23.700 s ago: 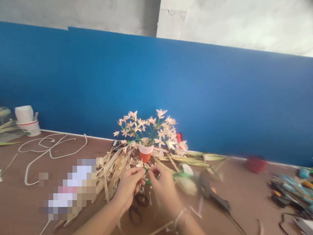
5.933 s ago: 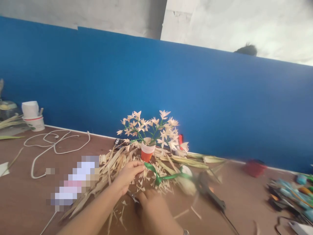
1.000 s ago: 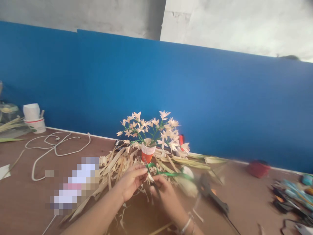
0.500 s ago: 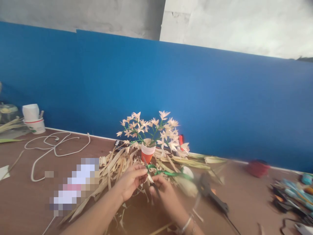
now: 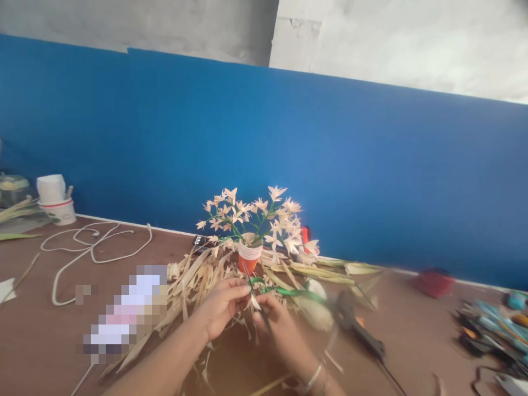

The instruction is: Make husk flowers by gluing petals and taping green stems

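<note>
My left hand [image 5: 223,308] is closed, its thumb and fingertips pinching a small pale husk flower [image 5: 254,303]. In my right hand [image 5: 282,333] is a pair of dark scissors [image 5: 249,279], the blades pointing up and away beside my left fingertips. Part of the flower lies behind the blades and fingers. Just beyond my hands stands an orange paper cup [image 5: 246,265] in a stack with white rims, holding green-stemmed pale flowers [image 5: 237,212]. A green tape [image 5: 289,293] runs to the right from near my fingertips.
Dry husks [image 5: 193,280] spread around the cup. On the right lie a black glue gun [image 5: 361,330], a red bundle [image 5: 434,282] and a blurred pile of coloured items [image 5: 495,330]. At left are a white cable [image 5: 72,269], a pixelated object [image 5: 132,308] and paper cups [image 5: 58,212]. A blue partition [image 5: 330,165] stands behind.
The scissors and the husk flower have shifted very slightly between my fingers. Both hands stay in nearly the same place, and the other things have not visibly moved.
</note>
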Tool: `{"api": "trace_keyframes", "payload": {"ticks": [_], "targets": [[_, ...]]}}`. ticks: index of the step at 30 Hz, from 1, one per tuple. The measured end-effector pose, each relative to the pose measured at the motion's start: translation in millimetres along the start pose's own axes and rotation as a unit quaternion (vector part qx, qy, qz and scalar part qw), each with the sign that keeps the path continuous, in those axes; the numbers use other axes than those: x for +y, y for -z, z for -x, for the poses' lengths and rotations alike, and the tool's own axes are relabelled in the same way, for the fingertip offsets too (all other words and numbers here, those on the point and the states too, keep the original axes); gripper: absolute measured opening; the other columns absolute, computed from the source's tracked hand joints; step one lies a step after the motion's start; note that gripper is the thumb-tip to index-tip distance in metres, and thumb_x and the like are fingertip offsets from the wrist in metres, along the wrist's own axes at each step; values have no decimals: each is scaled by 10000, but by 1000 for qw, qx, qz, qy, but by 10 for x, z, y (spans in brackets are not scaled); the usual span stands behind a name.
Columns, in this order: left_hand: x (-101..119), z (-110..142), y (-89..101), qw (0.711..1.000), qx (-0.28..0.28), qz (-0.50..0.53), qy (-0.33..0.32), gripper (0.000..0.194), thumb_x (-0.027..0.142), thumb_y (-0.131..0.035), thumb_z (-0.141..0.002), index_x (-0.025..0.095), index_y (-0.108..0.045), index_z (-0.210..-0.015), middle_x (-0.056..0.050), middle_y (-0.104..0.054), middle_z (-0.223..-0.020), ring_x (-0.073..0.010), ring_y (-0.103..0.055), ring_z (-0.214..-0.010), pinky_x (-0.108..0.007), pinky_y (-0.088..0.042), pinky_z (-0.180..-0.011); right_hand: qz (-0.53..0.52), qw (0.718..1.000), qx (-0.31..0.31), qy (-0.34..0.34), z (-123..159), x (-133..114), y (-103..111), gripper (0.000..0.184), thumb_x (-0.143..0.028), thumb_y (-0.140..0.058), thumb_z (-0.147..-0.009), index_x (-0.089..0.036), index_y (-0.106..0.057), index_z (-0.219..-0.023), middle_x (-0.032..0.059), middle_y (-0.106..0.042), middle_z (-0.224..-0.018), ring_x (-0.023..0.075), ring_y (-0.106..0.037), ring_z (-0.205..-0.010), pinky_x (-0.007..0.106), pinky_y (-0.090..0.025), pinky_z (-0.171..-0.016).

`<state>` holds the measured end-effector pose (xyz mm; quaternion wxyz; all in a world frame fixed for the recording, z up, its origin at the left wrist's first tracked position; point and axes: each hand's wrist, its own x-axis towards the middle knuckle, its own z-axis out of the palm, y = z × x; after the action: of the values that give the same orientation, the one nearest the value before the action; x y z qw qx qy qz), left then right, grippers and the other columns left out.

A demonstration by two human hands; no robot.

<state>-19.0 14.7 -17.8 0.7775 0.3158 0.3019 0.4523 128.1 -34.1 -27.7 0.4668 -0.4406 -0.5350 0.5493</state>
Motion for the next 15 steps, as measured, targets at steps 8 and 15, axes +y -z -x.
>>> {"api": "trace_keyframes", "payload": {"ticks": [8,15], "targets": [[-10,5,2,1000,-6,-2,5,177,140,-760,-588,130,-597,-657,-6,-634,-623,-97,-575,-572,-205,-430,-584,-6,1000,-7,-7,-1,32,8,391,-504,-682,-655,-198,-509,-826,-73,-471,-598,55,-389,-464,183,-327,-439],[6,19,-14,1000,-5,3,5,180,135,-763,-587,127,-600,-664,2,-628,-616,-88,-573,-563,-198,-437,-584,-23,1000,-3,0,-22,89,13,367,-460,-708,-647,-195,-518,-816,-65,-491,-617,52,-382,-466,181,-332,-442]]}}
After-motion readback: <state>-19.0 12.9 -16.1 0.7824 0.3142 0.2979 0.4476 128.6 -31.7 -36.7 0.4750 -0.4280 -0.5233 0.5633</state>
